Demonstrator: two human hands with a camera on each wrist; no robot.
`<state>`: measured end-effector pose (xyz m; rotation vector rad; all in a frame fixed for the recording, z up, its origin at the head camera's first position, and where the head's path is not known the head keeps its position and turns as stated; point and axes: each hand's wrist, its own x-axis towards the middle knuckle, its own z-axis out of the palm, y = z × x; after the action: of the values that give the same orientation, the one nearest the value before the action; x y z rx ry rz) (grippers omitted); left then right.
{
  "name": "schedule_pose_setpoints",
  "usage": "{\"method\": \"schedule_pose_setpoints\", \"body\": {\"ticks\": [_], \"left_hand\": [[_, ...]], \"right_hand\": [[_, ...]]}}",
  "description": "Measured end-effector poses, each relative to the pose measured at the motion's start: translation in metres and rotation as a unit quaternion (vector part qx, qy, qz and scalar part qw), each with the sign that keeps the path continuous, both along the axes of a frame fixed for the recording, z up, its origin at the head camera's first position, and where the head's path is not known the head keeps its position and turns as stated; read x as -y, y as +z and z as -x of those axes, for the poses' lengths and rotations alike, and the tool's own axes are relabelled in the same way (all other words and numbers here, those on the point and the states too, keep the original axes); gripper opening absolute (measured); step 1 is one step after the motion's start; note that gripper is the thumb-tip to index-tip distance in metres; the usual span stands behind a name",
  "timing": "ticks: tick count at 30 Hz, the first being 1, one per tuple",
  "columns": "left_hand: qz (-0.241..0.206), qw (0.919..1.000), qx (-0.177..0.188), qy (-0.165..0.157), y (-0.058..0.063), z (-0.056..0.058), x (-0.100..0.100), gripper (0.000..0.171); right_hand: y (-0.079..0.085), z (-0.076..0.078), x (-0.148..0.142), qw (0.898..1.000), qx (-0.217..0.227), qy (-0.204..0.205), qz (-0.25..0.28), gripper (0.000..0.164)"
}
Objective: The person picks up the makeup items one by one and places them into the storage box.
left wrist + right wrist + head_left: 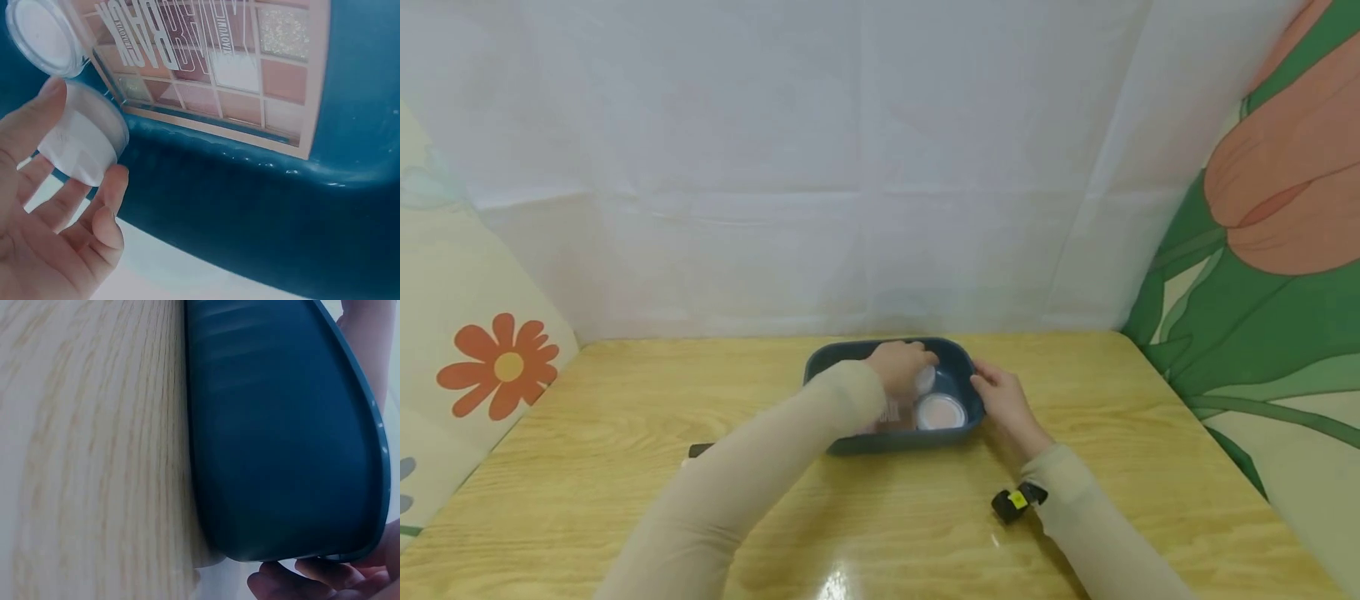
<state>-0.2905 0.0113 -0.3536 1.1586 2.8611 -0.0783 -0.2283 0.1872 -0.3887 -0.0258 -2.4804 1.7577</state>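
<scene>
A dark blue rectangular basin (880,443) stands at the back middle of the table. Reaching inside it, my left hand (901,367) pinches a round white jar with a clear rim (84,134) between thumb and fingers. Beside that jar lies an eyeshadow palette (206,69) with a clear, lettered cover and several pans. Another round clear-rimmed container (942,412) rests in the basin's right front part. My right hand (1006,404) grips the basin's right end at the rim, its fingertips (290,582) against the outer wall. My left forearm hides the basin's left front corner.
The wood-grain table (910,517) bears the basin. A small dark object (700,450) shows partly behind my left sleeve. A black band with a yellow mark (1018,500) is on my right wrist. A white cloth (850,167) hangs behind the table, with flower-patterned panels (1262,317) at both sides.
</scene>
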Motion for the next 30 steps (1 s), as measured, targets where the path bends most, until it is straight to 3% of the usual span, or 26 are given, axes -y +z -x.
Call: {"method": "schedule_pose_setpoints", "body": {"ticks": [4, 14, 22, 27, 30], "left_hand": [[0.013, 0.9999, -0.005, 0.001, -0.003, -0.003, -0.006, 0.063], [0.041, 0.9991, -0.007, -0.004, -0.006, -0.003, -0.015, 0.096], [0.045, 0.9988, 0.001, 0.019, 0.001, -0.011, -0.017, 0.100], [0.043, 0.9987, 0.005, 0.025, -0.005, -0.008, -0.018, 0.105], [0.028, 0.9988, 0.019, 0.037, -0.008, -0.004, -0.018, 0.094]], "right_hand": [[-0.001, -0.002, -0.001, 1.000, 0.009, -0.001, 0.000, 0.039], [0.001, 0.000, 0.001, 1.000, 0.010, -0.001, 0.003, 0.039], [0.001, -0.001, 0.002, 1.000, 0.016, 0.001, 0.013, 0.039], [0.002, -0.003, 0.002, 1.000, 0.013, 0.001, 0.010, 0.039], [0.003, -0.003, 0.003, 1.000, 0.010, 0.001, 0.006, 0.039]]}}
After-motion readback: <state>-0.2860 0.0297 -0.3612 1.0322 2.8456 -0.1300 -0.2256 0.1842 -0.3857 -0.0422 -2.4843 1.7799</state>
